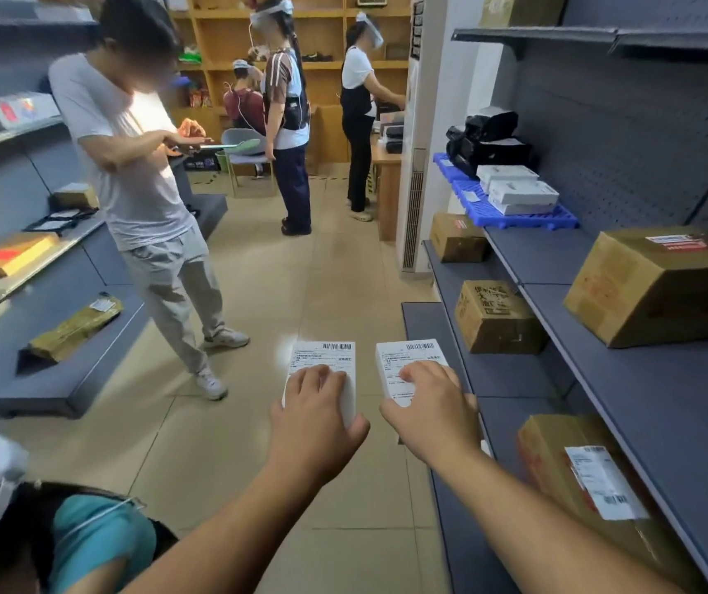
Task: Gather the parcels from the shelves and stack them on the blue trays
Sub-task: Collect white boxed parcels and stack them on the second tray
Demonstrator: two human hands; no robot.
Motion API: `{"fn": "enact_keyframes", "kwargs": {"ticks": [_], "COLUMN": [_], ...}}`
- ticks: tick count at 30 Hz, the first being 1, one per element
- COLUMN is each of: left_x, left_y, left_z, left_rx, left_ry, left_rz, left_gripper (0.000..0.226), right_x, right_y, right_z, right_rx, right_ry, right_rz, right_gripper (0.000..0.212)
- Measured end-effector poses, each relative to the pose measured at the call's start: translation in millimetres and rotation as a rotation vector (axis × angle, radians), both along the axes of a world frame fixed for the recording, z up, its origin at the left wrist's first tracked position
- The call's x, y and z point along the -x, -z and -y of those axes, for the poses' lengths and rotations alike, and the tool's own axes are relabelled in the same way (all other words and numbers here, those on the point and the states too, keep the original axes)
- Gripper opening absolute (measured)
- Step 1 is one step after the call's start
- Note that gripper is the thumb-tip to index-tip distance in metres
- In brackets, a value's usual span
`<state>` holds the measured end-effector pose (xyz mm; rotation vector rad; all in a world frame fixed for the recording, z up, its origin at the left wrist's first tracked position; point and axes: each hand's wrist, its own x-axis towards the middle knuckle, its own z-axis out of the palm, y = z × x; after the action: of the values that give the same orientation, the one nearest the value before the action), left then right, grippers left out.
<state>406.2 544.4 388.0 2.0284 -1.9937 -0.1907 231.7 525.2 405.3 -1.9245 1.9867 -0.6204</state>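
1. Two small white parcels are being carried at once, label side up. The left hand (316, 405) is wrapped round the left white parcel (322, 366), fingers curled over the top and thumb down the side; the right hand (429, 407) grips the right white parcel (408, 362) the same way. Both are held out over the aisle floor, well apart from any shelf.

2. The target looks to be the blue tray (519, 216) far down the right-hand shelf (558, 255), where white boxes (515, 188) are already stacked, with black packages (485, 139) behind them.

3. Probably best if both parcels are kept level and walked over together, so nothing gets fumbled with both hands full.

4. One parcel should be set down first, flat and squared up on the existing white stack, then the other on top. Same-size boxes stack tidier, tbh.

5. The person in the white T-shirt (129, 135) standing in the aisle should be given room on the way past.

6. Brown cartons (496, 317) are left on the right-hand shelves, so plenty remains.
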Motion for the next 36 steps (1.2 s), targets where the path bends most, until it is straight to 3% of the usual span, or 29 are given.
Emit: {"fn": "enact_keyframes", "kwargs": {"ticks": [36], "left_x": [4], "left_y": [1], "left_z": [374], "left_rx": [-0.055], "left_ry": [-0.055], "left_rz": [-0.014], "left_gripper": [0.06], "right_x": [1], "right_y": [14], "right_z": [389], "right_rx": [-0.02], "right_ry": [-0.04], "right_rz": [0.017], "right_gripper": [0.046]}}
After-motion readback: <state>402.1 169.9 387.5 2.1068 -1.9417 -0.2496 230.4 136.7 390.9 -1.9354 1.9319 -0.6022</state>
